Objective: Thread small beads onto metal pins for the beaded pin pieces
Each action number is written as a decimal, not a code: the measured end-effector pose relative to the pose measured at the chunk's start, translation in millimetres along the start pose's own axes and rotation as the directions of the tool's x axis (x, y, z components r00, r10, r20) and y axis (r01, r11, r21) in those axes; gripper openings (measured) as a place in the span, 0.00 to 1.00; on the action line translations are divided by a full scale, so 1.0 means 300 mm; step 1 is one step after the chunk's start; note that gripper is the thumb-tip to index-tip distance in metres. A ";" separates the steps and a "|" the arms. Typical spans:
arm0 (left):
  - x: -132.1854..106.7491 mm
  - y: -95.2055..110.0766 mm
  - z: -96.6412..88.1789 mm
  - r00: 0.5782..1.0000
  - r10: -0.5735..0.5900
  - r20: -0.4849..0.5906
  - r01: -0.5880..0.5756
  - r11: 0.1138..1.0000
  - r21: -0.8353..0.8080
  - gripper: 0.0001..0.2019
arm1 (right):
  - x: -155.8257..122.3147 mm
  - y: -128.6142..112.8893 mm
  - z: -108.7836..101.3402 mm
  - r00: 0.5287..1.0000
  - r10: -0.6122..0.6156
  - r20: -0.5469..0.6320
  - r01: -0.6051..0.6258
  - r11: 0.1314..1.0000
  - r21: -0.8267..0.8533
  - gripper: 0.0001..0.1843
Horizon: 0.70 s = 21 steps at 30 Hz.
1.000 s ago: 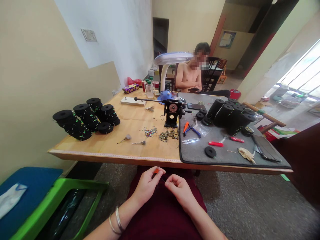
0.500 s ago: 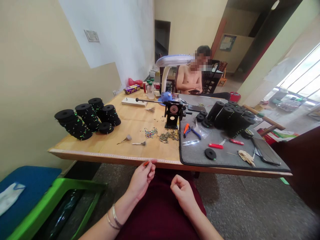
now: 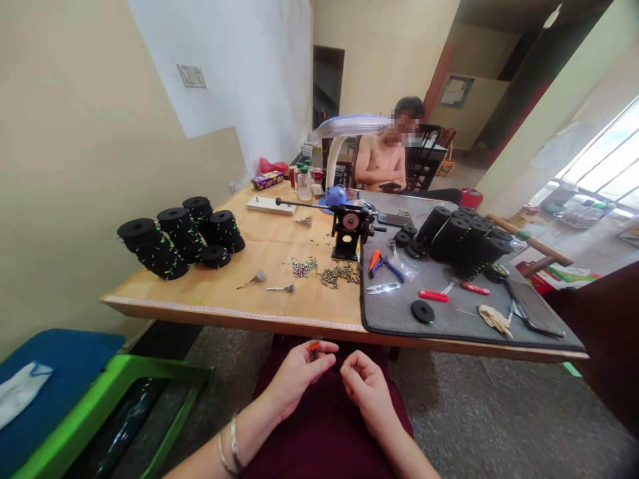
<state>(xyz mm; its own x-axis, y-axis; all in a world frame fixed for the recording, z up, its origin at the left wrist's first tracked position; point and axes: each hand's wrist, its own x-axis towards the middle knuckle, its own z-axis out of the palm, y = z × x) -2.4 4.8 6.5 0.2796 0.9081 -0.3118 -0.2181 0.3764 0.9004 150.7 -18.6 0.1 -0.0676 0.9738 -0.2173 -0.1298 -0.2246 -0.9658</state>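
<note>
- The left hand (image 3: 298,372) and right hand (image 3: 368,389) sit in open air over the lap, with the table (image 3: 210,303) edge close above them
- There is a bare wood lane between the stacked black spools (image 3: 174,236) and the loose beads (image 3: 303,267)
- The winder (image 3: 349,229) stands upright mid-table; the grey mat (image 3: 449,326) is crowded with tools

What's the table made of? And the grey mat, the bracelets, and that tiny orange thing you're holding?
Table: pale wood or wood-look board, matt, with faint grain.
Grey mat: probably felt or rubber, dull, with a darker edge.
Bracelets on the left wrist: likely metal, thin and shiny silver.
Orange thing pinched by the left hand: too small to tell, maybe plastic.
</note>
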 end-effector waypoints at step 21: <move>-0.011 0.076 0.000 0.912 0.410 0.023 -0.303 0.634 0.712 0.12 | 0.072 -0.071 0.015 0.969 0.039 0.245 -0.009 0.993 -0.121 0.17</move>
<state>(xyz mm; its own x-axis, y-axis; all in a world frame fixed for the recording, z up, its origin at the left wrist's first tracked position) -8.3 10.4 27.9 0.1873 0.9780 0.0915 0.4427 -0.1672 0.8810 147.6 7.2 16.6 -0.3127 0.9255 -0.2135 -0.0087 -0.2276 -0.9737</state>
